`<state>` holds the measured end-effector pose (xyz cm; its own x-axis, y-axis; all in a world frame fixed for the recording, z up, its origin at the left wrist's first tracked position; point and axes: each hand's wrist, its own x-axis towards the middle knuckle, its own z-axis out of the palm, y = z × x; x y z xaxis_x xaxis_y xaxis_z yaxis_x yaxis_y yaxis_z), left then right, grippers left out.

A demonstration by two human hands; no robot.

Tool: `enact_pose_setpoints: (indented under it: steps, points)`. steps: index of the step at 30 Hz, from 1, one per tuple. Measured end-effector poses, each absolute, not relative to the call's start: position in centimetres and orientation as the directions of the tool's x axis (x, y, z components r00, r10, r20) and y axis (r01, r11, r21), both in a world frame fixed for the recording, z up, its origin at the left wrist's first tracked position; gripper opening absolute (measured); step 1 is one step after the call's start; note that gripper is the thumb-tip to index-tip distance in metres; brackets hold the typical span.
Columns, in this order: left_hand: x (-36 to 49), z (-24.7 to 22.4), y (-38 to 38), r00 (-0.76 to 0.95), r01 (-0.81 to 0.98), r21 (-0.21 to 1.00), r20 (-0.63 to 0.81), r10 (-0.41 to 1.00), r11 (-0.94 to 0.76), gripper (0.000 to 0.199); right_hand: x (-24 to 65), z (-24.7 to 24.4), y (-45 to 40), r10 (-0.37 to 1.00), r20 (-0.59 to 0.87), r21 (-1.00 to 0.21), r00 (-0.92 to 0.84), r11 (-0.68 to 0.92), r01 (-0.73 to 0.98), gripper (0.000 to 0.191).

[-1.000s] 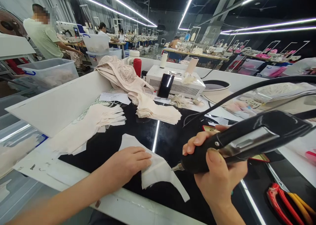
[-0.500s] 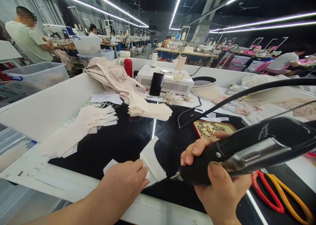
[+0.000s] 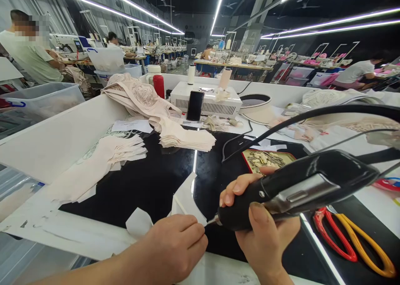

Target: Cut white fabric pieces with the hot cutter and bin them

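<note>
My left hand (image 3: 176,245) is closed on a small white fabric piece (image 3: 189,195), pinching its near edge just above the black tabletop (image 3: 140,189). Part of the piece sticks out to the left of the hand, and the fingers hide its middle. My right hand (image 3: 265,239) is wrapped round a black corded hand tool (image 3: 306,189) with a silver lever on its side. The tool's thin metal tip (image 3: 214,221) points left and meets the fabric's edge beside my left fingertips; whether it touches I cannot tell.
Pale fabric stacks (image 3: 187,137) lie ahead and left (image 3: 106,153). Scissors (image 3: 353,243) with red and yellow handles are at right. A red-rimmed tray (image 3: 243,156) holds seeds and peanuts. A phone (image 3: 195,106) leans on a white vented box (image 3: 181,95). A black cable (image 3: 281,131) arches overhead.
My left hand has moved right along the fabric, towards the tool. The tool in my right hand has shifted slightly left, bringing its tip to the fabric's edge. The view has turned a little.
</note>
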<state>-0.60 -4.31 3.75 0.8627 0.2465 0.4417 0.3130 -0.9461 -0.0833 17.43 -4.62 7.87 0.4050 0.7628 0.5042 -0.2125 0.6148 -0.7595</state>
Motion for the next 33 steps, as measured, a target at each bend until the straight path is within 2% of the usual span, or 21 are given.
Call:
enact_pose_setpoints:
  steps: [9,18,33]
  points:
    - [-0.5,2.7,-3.4,0.897,0.271,-0.143,0.396,0.196,-0.952,0.014,17.3,7.4,-4.6,0.763,0.516,-0.756,0.390,0.620,-0.212,0.038]
    - [-0.9,2.8,-3.0,0.823,0.321,0.012,0.491,0.285,-0.947,0.021,17.3,7.6,-4.4,0.755,0.525,-0.752,0.393,0.628,-0.200,0.041]
    - [-0.8,2.3,-2.9,0.813,0.327,-0.008,0.512,0.277,-0.945,0.018,17.1,7.1,-3.4,0.732,0.542,-0.739,0.413,0.649,-0.180,0.040]
